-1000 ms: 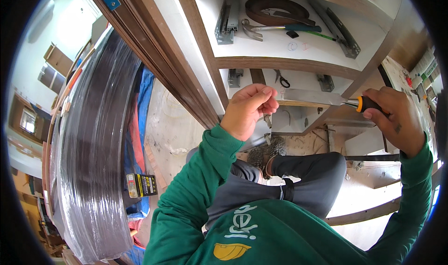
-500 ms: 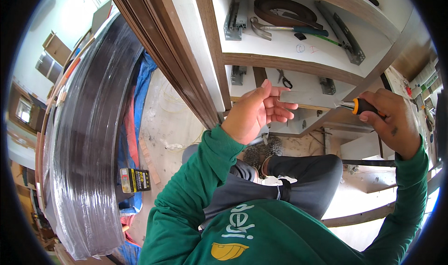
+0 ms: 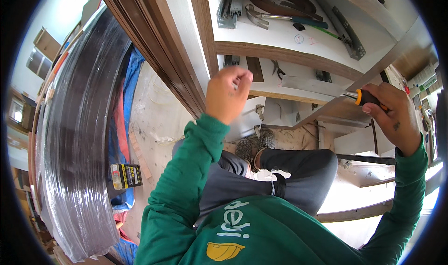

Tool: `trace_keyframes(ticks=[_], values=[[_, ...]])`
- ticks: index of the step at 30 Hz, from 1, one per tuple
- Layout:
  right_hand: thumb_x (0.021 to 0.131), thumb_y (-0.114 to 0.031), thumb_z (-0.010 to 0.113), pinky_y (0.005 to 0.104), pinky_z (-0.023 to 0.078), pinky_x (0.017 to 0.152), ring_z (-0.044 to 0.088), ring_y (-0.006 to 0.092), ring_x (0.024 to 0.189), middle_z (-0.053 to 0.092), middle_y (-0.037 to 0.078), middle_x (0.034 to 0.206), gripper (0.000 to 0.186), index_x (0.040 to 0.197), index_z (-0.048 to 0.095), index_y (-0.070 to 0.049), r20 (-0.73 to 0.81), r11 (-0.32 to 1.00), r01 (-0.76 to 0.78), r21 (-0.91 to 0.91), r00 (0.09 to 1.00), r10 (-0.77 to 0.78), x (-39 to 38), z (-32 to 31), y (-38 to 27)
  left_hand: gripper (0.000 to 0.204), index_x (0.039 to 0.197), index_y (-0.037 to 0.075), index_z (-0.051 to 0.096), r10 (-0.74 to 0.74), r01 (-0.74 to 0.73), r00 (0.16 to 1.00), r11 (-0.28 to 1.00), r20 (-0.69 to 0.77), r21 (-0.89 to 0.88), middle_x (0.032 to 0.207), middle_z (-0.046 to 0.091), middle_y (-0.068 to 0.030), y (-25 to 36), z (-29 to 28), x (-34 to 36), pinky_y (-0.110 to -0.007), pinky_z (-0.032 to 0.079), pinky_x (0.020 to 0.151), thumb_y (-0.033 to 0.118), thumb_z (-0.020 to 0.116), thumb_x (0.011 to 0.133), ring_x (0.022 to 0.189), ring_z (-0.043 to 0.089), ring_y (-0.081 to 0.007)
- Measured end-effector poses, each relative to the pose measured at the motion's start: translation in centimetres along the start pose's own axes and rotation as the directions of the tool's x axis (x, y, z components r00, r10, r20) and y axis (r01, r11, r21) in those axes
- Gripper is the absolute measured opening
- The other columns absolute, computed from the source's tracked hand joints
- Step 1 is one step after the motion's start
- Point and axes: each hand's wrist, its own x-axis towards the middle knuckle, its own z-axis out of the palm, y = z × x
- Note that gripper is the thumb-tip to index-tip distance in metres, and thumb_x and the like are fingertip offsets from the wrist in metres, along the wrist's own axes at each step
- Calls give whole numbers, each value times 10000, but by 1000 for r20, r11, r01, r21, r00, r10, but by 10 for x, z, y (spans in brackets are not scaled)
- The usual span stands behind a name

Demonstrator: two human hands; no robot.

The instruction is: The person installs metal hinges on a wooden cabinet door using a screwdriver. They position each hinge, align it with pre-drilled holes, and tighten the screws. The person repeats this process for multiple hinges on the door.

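My right hand (image 3: 389, 108) is wrapped round the black-and-orange handle of a flat-bladed scraper (image 3: 308, 84). Its long pale metal blade points left, in front of the lower shelf. My left hand (image 3: 231, 93) is raised beside the cabinet's left upright, apart from the blade. Its fingers are curled in, and whether anything is inside them is hidden. Behind the blade, a pair of dark-handled scissors (image 3: 277, 70) lies on the lower shelf. A claw hammer (image 3: 280, 17) rests on the shelf above, near a coil of brown edge strip (image 3: 284, 1) and metal drawer slides (image 3: 340, 27).
The cabinet's wooden shelf edge (image 3: 284, 55) runs across in front of me. At left stand long plastic-wrapped dark panels (image 3: 79, 139), with a black-and-yellow box (image 3: 126, 176) beside them. Brown trim (image 3: 154, 45) leans at the cabinet's left. My legs (image 3: 298, 171) are folded below.
My left hand has moved left and up, away from the blade tip, and its spread fingers have curled in. My right hand still holds the scraper, nearly in place. The view has shifted slightly.
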Motion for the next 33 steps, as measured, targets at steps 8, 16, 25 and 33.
trace_keyframes(ticks=[8, 16, 25, 33], values=[[903, -215, 799, 376, 537, 745, 680, 305, 802, 707, 184, 950, 360, 1172, 737, 16, 11, 1000, 12, 11, 1000, -12, 6, -3, -12, 615, 748, -3, 702, -352, 353, 933, 936, -77, -1, 656, 665, -168, -36, 27, 49, -422, 542, 651, 581, 728, 939, 610, 655, -336], [1003, -276, 729, 391, 521, 711, 654, 309, 757, 698, 198, 892, 337, 1159, 726, 22, -7, 999, -47, 26, 999, 47, 29, 6, -4, 206, 1030, 42, 726, -153, 163, 948, 987, 280, -12, 865, 725, -69, -73, 52, -24, -354, 554, 772, 247, 706, 1021, 810, 690, -195], [1023, -155, 683, 416, 526, 777, 651, 350, 814, 697, 206, 986, 301, 1280, 690, 1, -109, 988, 149, -43, 982, -152, 78, 18, -1, 487, 1095, 3, 675, -69, 375, 908, 574, 413, -728, 974, 730, -84, 26, 68, 8, -324, 525, 918, 485, 607, 1083, 931, 701, -175], [1009, -10, 579, 396, 457, 732, 532, 311, 741, 544, 178, 848, 432, 1437, 628, -44, 127, 975, 205, -89, 973, -193, 95, 15, -11, 639, 1063, -4, 672, -262, 454, 886, 324, 383, -830, 921, 731, -102, 54, 86, 40, -326, 507, 826, 606, 486, 1091, 862, 690, -184]])
